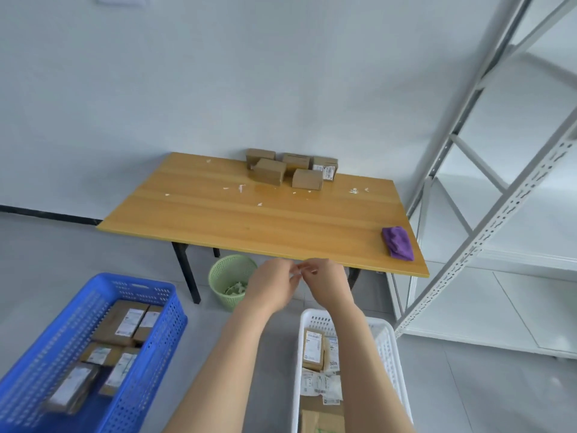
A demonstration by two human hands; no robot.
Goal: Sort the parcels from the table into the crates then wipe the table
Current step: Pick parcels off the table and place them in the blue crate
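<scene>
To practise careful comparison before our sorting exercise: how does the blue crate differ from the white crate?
The blue crate stands on the person's left, the white crate on the right. The blue crate shows brown labelled boxes; the white crate also holds white soft packets. Both are perforated plastic, stand on the floor and already hold parcels.

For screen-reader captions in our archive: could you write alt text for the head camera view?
A person's left hand and right hand meet fingertip to fingertip before a wooden table; any hold is unclear. Brown parcels cluster at its far edge, and a purple cloth lies near its right corner. On the floor, a blue crate and white crate hold more parcels.
</scene>
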